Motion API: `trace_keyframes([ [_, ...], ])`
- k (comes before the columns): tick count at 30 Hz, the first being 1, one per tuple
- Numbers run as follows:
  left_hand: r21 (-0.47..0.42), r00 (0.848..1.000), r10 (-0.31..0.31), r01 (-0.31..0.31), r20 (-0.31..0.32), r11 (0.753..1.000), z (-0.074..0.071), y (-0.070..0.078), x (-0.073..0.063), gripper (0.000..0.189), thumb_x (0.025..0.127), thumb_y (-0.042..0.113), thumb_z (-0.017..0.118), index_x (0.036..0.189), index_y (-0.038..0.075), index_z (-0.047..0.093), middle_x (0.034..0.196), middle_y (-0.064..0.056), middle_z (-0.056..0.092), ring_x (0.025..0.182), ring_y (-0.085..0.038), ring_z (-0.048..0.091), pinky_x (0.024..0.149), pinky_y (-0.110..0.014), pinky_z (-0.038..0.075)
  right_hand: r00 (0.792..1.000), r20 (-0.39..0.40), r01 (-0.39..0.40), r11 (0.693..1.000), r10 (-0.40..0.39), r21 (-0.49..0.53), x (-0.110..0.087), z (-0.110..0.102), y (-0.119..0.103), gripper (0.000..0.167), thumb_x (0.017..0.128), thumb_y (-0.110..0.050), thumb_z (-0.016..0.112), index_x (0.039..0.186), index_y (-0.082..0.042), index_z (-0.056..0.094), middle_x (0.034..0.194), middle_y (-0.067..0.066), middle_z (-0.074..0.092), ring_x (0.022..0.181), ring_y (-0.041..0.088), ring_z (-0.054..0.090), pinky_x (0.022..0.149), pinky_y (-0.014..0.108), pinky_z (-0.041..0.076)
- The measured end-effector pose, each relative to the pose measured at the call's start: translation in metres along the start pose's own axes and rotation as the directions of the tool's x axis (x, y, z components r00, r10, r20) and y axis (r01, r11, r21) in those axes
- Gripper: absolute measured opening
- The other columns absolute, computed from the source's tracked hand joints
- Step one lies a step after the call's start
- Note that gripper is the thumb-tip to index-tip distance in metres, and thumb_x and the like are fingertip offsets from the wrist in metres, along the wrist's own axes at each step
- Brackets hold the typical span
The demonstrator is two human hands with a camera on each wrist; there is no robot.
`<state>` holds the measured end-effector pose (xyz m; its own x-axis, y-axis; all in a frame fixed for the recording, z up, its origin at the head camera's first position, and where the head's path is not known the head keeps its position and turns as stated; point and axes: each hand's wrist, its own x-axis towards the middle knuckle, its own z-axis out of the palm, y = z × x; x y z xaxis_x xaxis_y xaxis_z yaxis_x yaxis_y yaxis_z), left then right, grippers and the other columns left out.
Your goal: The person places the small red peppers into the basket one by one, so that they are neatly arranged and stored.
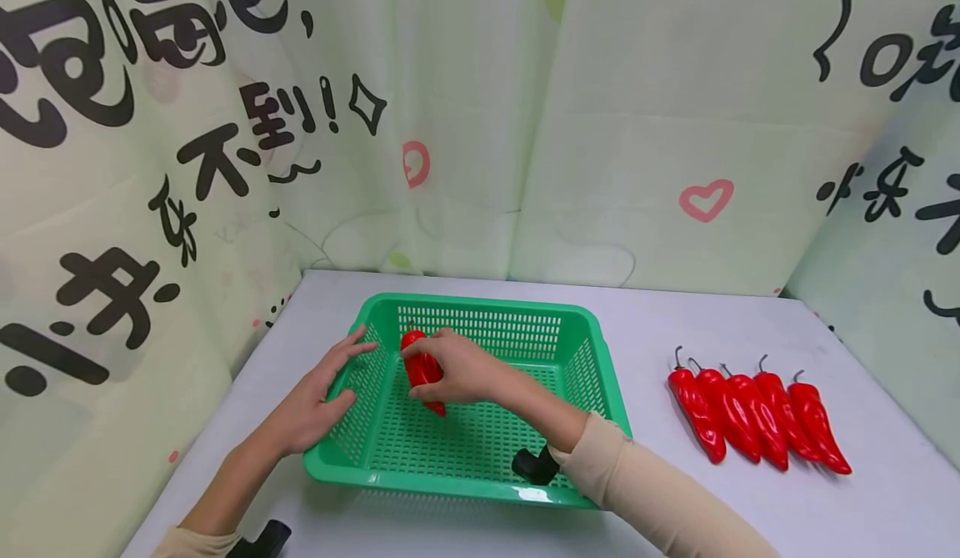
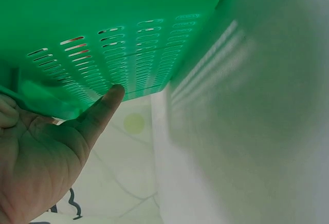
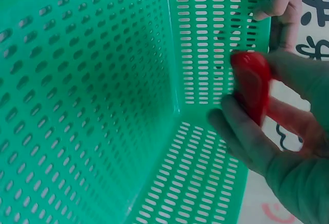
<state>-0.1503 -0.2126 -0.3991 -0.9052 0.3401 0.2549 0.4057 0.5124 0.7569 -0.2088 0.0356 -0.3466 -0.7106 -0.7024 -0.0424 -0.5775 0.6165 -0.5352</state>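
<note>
My right hand (image 1: 460, 368) holds a red pepper (image 1: 424, 372) inside the green plastic basket (image 1: 420, 495), toward its left end. In the right wrist view the pepper (image 3: 252, 88) lies between the thumb and the fingers, above the slotted floor, with part of it hidden by the hand. My left hand (image 1: 318, 404) is at the basket's left rim, fingers spread and stretched along it. The left wrist view shows its thumb (image 2: 100, 113) reaching against the slotted outer wall, while most of the other fingers are hidden there.
Several red peppers (image 1: 761, 416) lie side by side on the white table (image 1: 645, 324) to the right of the basket. A pale curtain (image 1: 600, 124) with black lettering and pink hearts encloses the table at the back and sides.
</note>
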Motion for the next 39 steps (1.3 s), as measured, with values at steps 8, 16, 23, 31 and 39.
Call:
trace_keyframes([
  [8, 0.002, 1.0, 0.009, -0.009, 0.0, 1.0, -0.001, 0.0, -0.001, 0.061, 0.093, -0.007, 0.048, 0.152, 0.009, 0.043, 0.168, -0.017, 0.021, 0.153, -0.047, 0.018, 0.109, -0.071, 0.03, 0.995, 0.1, -0.012, 1.0, 0.014, -0.017, 0.008, 0.008, 0.0, 0.052, 0.091, -0.024, 0.078, 0.138, -0.008, 0.062, 0.121, 0.011, 0.063, 0.113, 0.024, 0.055, 0.072, 0.023, 0.053],
  [16, 0.002, 1.0, 0.007, -0.007, -0.004, 1.0, 0.0, -0.001, -0.001, 0.062, 0.092, -0.008, 0.048, 0.152, 0.009, 0.043, 0.168, -0.017, 0.021, 0.153, -0.047, 0.018, 0.11, -0.071, 0.029, 0.987, 0.155, -0.039, 0.997, 0.049, -0.069, 0.014, 0.012, -0.001, 0.049, 0.093, -0.028, 0.075, 0.134, -0.002, 0.064, 0.115, 0.007, 0.067, 0.108, 0.019, 0.054, 0.081, 0.029, 0.05],
  [23, 0.012, 1.0, 0.01, -0.01, -0.01, 1.0, 0.001, -0.002, 0.0, 0.062, 0.092, -0.007, 0.049, 0.152, 0.01, 0.044, 0.168, -0.017, 0.022, 0.152, -0.047, 0.019, 0.111, -0.072, 0.028, 0.979, 0.198, -0.029, 0.996, 0.045, -0.082, 0.018, 0.014, 0.007, 0.053, 0.092, -0.027, 0.076, 0.135, 0.0, 0.062, 0.124, 0.01, 0.067, 0.118, 0.026, 0.06, 0.094, 0.035, 0.051],
  [31, 0.011, 1.0, 0.005, -0.005, -0.004, 1.0, 0.001, -0.001, 0.0, 0.061, 0.092, -0.007, 0.049, 0.151, 0.009, 0.044, 0.168, -0.017, 0.022, 0.153, -0.047, 0.019, 0.111, -0.072, 0.028, 0.972, 0.226, -0.057, 0.997, 0.069, -0.056, 0.017, 0.015, 0.007, 0.056, 0.092, -0.029, 0.076, 0.139, -0.003, 0.059, 0.122, 0.008, 0.066, 0.119, 0.025, 0.059, 0.093, 0.035, 0.051],
  [39, 0.004, 1.0, 0.002, -0.002, -0.002, 1.0, 0.0, 0.0, 0.0, 0.061, 0.093, -0.006, 0.048, 0.152, 0.009, 0.043, 0.168, -0.018, 0.021, 0.152, -0.049, 0.018, 0.111, -0.073, 0.027, 0.959, 0.263, -0.127, 0.99, 0.106, 0.062, 0.016, 0.016, 0.005, 0.064, 0.092, -0.031, 0.076, 0.145, -0.003, 0.052, 0.124, 0.004, 0.062, 0.117, 0.019, 0.056, 0.097, 0.035, 0.049],
])
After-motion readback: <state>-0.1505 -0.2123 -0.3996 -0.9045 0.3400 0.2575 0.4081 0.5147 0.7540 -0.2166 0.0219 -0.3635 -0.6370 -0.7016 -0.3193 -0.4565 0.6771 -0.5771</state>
